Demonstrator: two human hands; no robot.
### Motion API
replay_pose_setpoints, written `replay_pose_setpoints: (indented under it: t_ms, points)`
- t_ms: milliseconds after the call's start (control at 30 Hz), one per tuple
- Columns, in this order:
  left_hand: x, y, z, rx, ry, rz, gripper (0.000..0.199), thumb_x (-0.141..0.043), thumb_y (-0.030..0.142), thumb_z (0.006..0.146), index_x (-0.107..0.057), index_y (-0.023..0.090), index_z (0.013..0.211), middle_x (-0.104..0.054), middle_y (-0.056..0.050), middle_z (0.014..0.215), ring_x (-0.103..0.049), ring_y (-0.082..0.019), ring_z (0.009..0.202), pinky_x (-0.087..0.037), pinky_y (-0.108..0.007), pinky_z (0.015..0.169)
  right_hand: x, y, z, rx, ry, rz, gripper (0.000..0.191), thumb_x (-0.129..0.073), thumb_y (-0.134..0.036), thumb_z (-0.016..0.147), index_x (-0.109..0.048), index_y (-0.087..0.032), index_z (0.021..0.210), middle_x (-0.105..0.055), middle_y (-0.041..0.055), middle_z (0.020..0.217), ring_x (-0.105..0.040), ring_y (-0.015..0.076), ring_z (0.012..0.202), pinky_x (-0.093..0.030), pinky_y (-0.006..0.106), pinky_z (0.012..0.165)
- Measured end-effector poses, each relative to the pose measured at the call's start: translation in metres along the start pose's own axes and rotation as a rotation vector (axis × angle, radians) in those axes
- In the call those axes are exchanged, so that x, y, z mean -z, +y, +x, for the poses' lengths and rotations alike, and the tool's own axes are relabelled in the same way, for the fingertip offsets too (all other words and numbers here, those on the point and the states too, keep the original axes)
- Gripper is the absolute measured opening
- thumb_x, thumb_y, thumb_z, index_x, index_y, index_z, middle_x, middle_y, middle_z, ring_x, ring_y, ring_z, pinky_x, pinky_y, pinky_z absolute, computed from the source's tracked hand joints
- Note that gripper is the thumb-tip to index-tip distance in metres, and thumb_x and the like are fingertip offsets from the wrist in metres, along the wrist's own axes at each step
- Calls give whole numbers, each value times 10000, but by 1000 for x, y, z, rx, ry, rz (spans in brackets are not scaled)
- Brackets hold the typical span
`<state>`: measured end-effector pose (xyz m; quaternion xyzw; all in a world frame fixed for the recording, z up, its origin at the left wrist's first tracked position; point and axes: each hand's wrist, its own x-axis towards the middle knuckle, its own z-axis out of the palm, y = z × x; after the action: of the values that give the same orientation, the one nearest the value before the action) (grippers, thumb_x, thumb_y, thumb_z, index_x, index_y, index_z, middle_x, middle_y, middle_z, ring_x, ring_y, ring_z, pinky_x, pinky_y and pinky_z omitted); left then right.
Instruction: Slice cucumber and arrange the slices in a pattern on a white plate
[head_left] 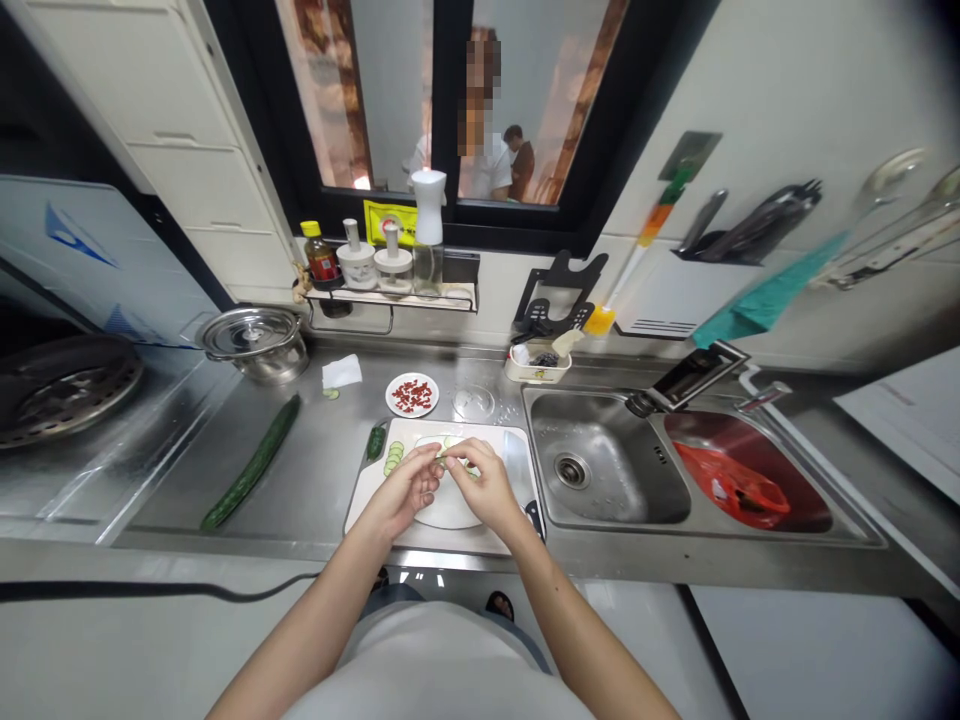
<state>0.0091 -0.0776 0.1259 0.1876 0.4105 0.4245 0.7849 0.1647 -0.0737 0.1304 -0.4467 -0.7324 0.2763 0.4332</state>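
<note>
Over a white plate [442, 510] on the cutting board [367, 490], my left hand [410, 490] and my right hand [484, 485] meet at their fingertips. Pinched between them is a thin green cucumber slice, small in view. Some slices lie on the plate's far side, partly hidden by my fingers. Left of my hands, overlapping cucumber slices [394, 457] rest on the board, beside a short cucumber piece [376, 442]. A knife [534, 515] lies along the board's right side. Behind the board is a small plate [391, 397] of chopped red pieces.
A whole cucumber [255, 465] and a lidded steel pot [259, 345] are on the left counter. To the right are a sink [607, 510] and a red bag [731, 490] in the second basin. A condiment shelf [457, 293] hangs behind, below a window showing people.
</note>
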Motion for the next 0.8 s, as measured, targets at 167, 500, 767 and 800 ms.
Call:
replay_pose_setpoints:
  t_ms: [167, 500, 767, 800]
  points:
    - [-5, 8, -5, -136, 61, 176, 535, -749, 309, 643, -545, 196, 1124, -582, 35, 702, -495, -43, 561, -307, -144, 492, 8, -4, 1, 61, -56, -56, 155, -500, -271, 900, -646, -220, 887, -633, 44, 896, -547, 180, 909, -408, 345, 861]
    - [-13, 23, -16, -347, 48, 417, 573, -762, 316, 617, -520, 197, 1122, -585, 50, 668, -512, -76, 622, -358, -194, 617, 19, -15, 6, 118, -113, -65, 163, -480, -295, 914, -625, -224, 895, -628, 46, 899, -540, 180, 890, -410, 341, 841]
    - [-18, 24, -18, -484, 37, 482, 520, -730, 324, 665, -503, 195, 1115, -596, 39, 705, -550, -98, 679, -392, -218, 684, 17, -19, 8, 86, -74, -68, 163, -472, -278, 908, -587, -211, 814, -606, 35, 821, -526, 169, 823, -409, 320, 796]
    - [-18, 24, -17, -494, 39, 488, 517, -729, 322, 667, -508, 195, 1117, -593, 38, 705, -545, -98, 677, -390, -215, 678, 16, -19, 8, 77, -69, -66, 162, -474, -276, 906, -583, -211, 804, -603, 31, 812, -525, 167, 819, -409, 315, 792]
